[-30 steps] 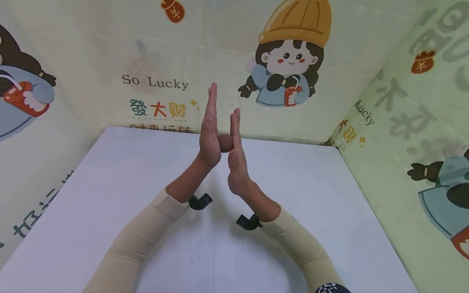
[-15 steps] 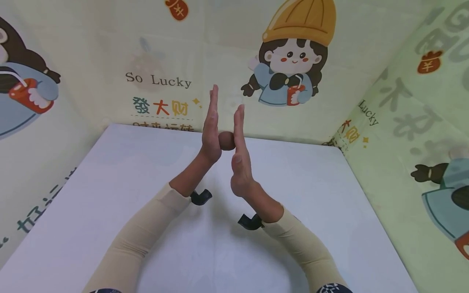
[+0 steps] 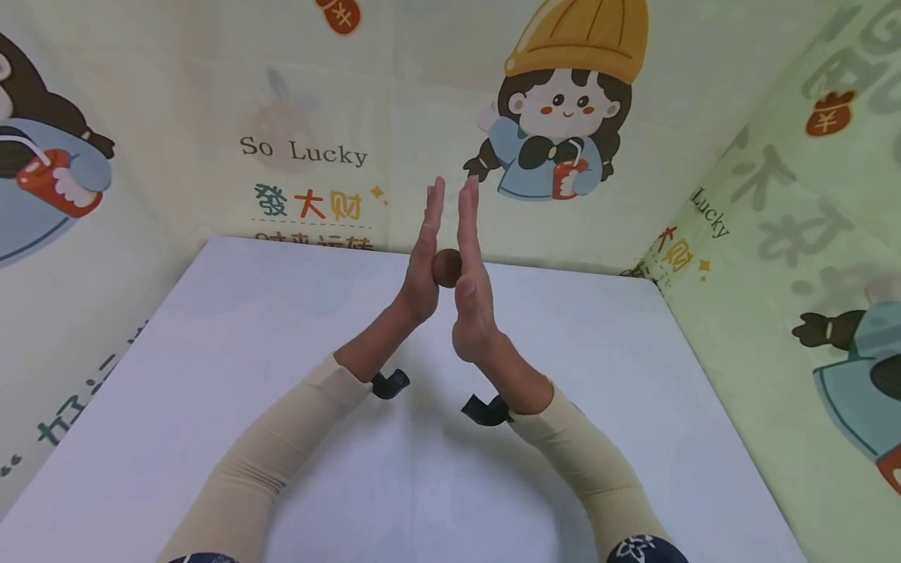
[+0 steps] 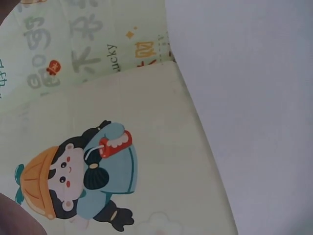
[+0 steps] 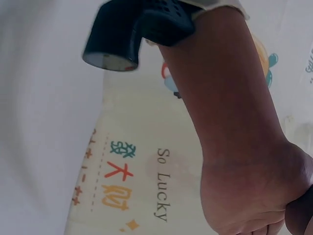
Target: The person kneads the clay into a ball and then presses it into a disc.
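Observation:
A brown ball (image 3: 446, 268) is pressed between two upright palms in the head view, above the far part of the white table. My left hand (image 3: 424, 258) is on the ball's left side, its fingers straight and pointing up. Against the ball's right side lies my right hand (image 3: 475, 274), also straight-fingered, with its thumb toward the camera. The fingertips stand at about the same height, apart from each other. In the right wrist view, my left hand (image 5: 244, 196) shows below its forearm, and part of the dark ball (image 5: 297, 218) appears at the right edge.
Beneath the arms lies a white table (image 3: 338, 485). Printed cloth walls (image 3: 422, 78) with cartoon figures and lettering rise behind it and at both sides. A dark curved wrist mount (image 3: 391, 384) sticks out at the left wrist, another mount (image 3: 487, 410) at the right.
Both hands and the ball have shifted slightly right. The left fingertips have lowered and the right ones have risen, so they are now nearly level. The ball stays between the palms.

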`<state>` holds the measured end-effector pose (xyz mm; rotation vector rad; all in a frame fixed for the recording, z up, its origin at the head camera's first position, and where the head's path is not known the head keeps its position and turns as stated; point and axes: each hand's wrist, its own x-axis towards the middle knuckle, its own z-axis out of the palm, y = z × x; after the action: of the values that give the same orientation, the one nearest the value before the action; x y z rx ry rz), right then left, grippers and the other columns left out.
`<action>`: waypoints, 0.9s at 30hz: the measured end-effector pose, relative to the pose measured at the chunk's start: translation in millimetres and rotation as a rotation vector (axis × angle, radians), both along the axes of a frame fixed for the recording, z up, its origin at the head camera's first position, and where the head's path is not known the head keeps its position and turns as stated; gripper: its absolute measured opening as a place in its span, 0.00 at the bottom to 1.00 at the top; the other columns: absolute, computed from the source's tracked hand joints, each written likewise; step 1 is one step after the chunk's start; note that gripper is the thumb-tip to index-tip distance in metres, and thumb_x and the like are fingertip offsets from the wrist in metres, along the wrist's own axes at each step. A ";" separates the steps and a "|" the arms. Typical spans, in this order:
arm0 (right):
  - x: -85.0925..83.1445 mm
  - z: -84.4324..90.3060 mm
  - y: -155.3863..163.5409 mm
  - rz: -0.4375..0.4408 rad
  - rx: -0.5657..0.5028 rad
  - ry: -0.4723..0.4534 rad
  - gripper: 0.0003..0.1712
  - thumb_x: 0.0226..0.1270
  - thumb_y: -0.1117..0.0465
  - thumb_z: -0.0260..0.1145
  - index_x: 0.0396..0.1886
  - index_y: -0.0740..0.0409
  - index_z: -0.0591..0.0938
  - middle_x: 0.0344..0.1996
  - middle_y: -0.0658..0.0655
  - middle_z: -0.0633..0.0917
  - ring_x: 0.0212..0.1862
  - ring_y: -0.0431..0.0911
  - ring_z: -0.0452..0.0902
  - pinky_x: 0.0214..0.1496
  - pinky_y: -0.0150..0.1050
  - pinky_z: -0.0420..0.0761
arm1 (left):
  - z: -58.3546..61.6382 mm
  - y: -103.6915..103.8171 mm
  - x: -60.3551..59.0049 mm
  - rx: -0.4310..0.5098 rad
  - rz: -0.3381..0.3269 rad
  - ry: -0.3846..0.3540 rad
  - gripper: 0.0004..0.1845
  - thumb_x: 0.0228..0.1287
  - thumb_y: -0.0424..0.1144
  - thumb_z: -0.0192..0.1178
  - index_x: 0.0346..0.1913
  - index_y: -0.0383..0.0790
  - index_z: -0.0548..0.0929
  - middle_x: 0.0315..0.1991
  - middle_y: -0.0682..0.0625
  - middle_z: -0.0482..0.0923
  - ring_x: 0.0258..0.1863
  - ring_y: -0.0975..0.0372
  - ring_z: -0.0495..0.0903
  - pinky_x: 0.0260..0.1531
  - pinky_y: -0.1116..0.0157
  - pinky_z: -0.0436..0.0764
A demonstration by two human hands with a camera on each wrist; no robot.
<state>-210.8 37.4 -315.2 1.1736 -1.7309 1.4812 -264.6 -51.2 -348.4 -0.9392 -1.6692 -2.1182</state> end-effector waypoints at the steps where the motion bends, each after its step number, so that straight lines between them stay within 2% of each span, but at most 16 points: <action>1: -1.1 1.3 0.9 -0.007 -0.002 0.008 0.60 0.80 0.27 0.32 0.79 0.80 0.39 0.83 0.72 0.35 0.85 0.55 0.27 0.82 0.57 0.32 | -1.0 1.4 0.4 0.000 -0.015 0.000 0.36 0.78 0.47 0.22 0.86 0.43 0.40 0.87 0.53 0.31 0.82 0.71 0.30 0.78 0.54 0.34; 4: -4.2 4.6 3.5 -0.025 -0.010 0.026 0.60 0.80 0.28 0.32 0.79 0.81 0.39 0.82 0.74 0.36 0.85 0.55 0.27 0.82 0.57 0.32 | -3.2 5.3 2.9 -0.009 -0.037 0.017 0.36 0.79 0.47 0.21 0.86 0.41 0.39 0.87 0.52 0.32 0.82 0.69 0.30 0.78 0.54 0.33; 12: -8.5 12.8 11.2 -0.052 -0.025 0.029 0.59 0.81 0.28 0.32 0.79 0.80 0.39 0.82 0.73 0.36 0.85 0.53 0.27 0.82 0.55 0.32 | -5.1 12.7 15.6 -0.040 -0.045 0.084 0.34 0.81 0.45 0.20 0.85 0.37 0.41 0.87 0.50 0.33 0.83 0.65 0.30 0.79 0.57 0.33; 20: -13.9 16.1 18.2 -0.056 -0.030 0.040 0.56 0.83 0.31 0.31 0.80 0.79 0.39 0.82 0.73 0.36 0.85 0.53 0.27 0.82 0.55 0.34 | 1.7 16.3 31.9 -0.016 -0.043 0.142 0.34 0.82 0.44 0.20 0.84 0.31 0.41 0.86 0.43 0.35 0.84 0.59 0.30 0.79 0.56 0.35; 27: -17.2 13.7 22.1 -0.047 -0.055 0.030 0.53 0.84 0.33 0.31 0.80 0.79 0.40 0.83 0.74 0.37 0.85 0.53 0.29 0.82 0.55 0.34 | 10.0 18.3 43.1 0.009 -0.045 0.195 0.36 0.85 0.50 0.21 0.84 0.31 0.40 0.86 0.43 0.35 0.84 0.60 0.32 0.80 0.56 0.36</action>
<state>-228.0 59.5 -301.5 1.1138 -1.6754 1.4668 -221.5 -32.9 -338.3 -1.1507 -1.5554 -1.9877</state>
